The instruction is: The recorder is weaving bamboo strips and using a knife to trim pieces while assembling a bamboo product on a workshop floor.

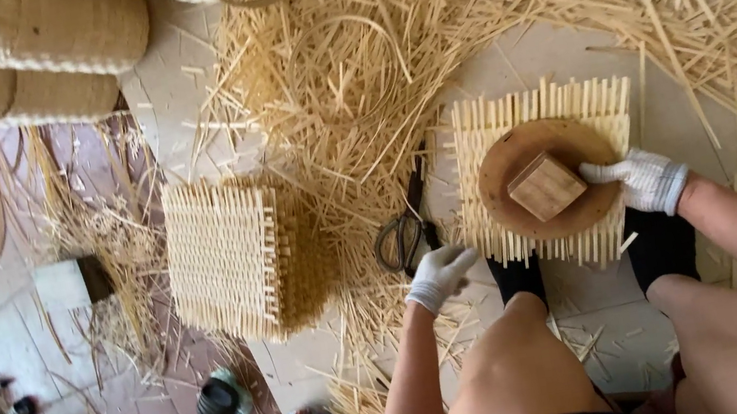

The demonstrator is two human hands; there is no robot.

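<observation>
Pale tiled floor [593, 319], littered with a loose heap of cut straw-coloured bamboo splints [338, 74]. Stack of square woven bamboo mats [239, 257] left of centre. One square woven mat of pale splints [485, 134] lies before the knees, a round brown wooden disc [519, 163] on top, small wooden block [546, 186] on the disc (block sits near its middle). Black-handled scissors [402, 231] just beside the mat's left edge. Right hand [645, 180], white-gloved, fingers flat on the disc beside the block. Left hand [438, 275], gloved, rests loosely curled at the mat's lower left corner, near the scissors; clamped on nothing visible.
</observation>
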